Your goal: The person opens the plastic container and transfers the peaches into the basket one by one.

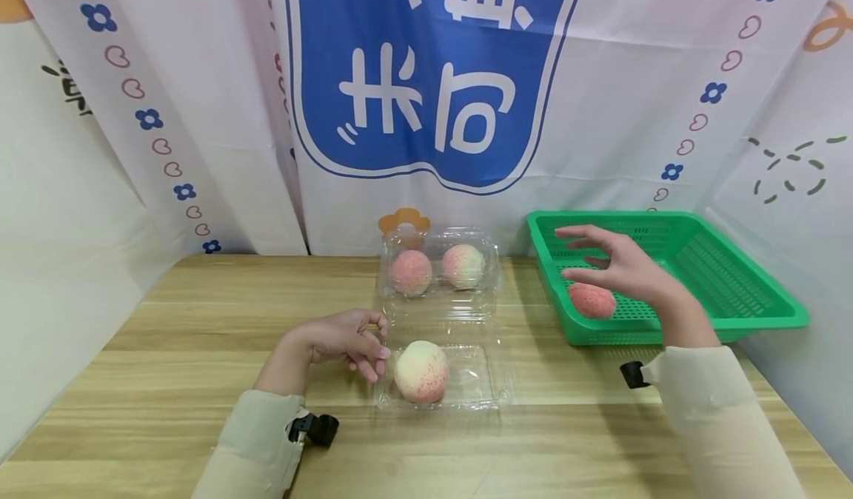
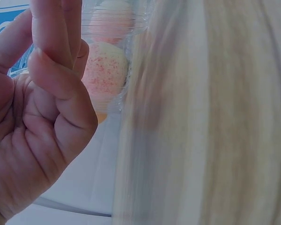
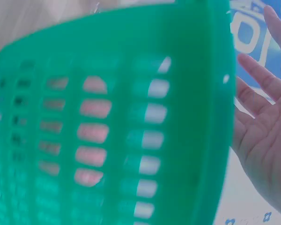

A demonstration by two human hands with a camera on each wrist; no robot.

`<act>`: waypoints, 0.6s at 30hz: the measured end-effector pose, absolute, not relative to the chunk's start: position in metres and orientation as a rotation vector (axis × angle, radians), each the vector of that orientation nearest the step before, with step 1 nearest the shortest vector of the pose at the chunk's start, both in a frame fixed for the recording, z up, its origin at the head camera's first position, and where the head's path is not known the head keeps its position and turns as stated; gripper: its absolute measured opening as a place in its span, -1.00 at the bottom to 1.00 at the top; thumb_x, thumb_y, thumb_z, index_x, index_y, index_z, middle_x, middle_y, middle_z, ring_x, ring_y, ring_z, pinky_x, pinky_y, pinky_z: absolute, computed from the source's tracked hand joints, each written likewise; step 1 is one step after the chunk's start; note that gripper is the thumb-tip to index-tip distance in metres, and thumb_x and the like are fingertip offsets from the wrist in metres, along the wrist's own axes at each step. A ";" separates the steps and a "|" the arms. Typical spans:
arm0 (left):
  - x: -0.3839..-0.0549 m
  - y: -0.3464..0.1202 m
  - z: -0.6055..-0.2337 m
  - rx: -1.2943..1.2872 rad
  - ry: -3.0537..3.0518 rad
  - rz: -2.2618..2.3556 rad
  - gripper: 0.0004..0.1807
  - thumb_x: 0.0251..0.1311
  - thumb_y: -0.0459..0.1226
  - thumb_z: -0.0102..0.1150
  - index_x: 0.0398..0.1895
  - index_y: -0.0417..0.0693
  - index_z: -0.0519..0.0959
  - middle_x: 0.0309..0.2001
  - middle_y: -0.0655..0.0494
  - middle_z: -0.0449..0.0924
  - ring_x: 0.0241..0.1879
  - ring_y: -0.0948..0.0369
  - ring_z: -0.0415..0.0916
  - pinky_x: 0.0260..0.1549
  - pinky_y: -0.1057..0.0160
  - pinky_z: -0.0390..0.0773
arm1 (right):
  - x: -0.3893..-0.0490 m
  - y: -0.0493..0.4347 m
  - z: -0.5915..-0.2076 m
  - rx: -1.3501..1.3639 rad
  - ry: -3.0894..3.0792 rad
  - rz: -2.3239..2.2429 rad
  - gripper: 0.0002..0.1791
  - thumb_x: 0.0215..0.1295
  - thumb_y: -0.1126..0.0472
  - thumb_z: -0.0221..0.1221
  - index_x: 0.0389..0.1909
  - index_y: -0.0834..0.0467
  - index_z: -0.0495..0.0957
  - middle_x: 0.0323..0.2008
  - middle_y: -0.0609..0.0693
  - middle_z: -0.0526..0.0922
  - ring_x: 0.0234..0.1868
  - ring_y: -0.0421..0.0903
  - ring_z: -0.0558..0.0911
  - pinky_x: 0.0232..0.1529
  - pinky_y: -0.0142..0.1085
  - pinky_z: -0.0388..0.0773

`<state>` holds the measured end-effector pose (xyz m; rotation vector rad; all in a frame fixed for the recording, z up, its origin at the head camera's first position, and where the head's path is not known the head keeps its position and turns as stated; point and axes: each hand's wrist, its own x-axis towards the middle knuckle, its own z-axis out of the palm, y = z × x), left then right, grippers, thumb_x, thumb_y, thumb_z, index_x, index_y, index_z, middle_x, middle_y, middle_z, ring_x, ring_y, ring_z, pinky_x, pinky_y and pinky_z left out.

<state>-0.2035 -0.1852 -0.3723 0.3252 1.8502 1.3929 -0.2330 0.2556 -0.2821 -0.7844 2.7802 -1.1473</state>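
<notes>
My left hand [image 1: 343, 340] is at the left edge of a clear plastic clamshell box [image 1: 501, 377], fingers loosely bent and fingertips right at its rim. One cream-and-pink peach [image 1: 421, 372] sits in the left side of the front section. Two more, a pink peach [image 1: 411, 272] and a paler peach [image 1: 463, 266], lie within the clear plastic at the rear. Over the green basket [image 1: 746, 329], my right hand [image 1: 620, 266] has its fingers spread. Just below that hand a reddish peach [image 1: 591, 301] lies in the basket, showing through its slots in the right wrist view.
The wooden table [image 1: 200, 321] runs back to a white curtain [image 1: 233, 114] with a blue printed panel. The basket's raised rim stands at the right, close to the white side wall [image 1: 793, 240].
</notes>
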 end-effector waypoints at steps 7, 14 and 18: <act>-0.203 -0.185 -0.371 0.321 1.854 1.391 -0.64 0.28 -0.37 0.18 -0.01 -0.26 0.23 -0.43 0.03 0.73 -0.52 0.25 0.69 -0.59 0.41 0.37 | -0.228 0.228 -0.284 -0.890 2.714 -1.253 -0.30 0.27 0.21 0.33 0.41 0.12 0.32 0.39 0.12 0.38 0.35 0.21 0.41 0.28 0.21 0.39; -0.202 -0.185 -0.370 0.321 1.847 1.395 -0.65 0.29 -0.37 0.18 -0.02 -0.25 0.23 -0.44 0.03 0.73 -0.53 0.25 0.69 -0.58 0.40 0.36 | -0.224 0.200 -0.293 -0.962 2.570 -1.343 -0.32 0.25 0.24 0.35 0.38 0.12 0.35 0.36 0.14 0.43 0.35 0.13 0.42 0.33 0.20 0.35; -0.202 -0.184 -0.370 0.320 1.847 1.395 -0.64 0.28 -0.37 0.18 -0.02 -0.25 0.23 -0.44 0.04 0.73 -0.53 0.25 0.69 -0.58 0.40 0.36 | -0.222 0.187 -0.300 -1.020 2.513 -1.340 -0.30 0.22 0.25 0.37 0.37 0.14 0.35 0.36 0.15 0.43 0.35 0.15 0.44 0.32 0.16 0.38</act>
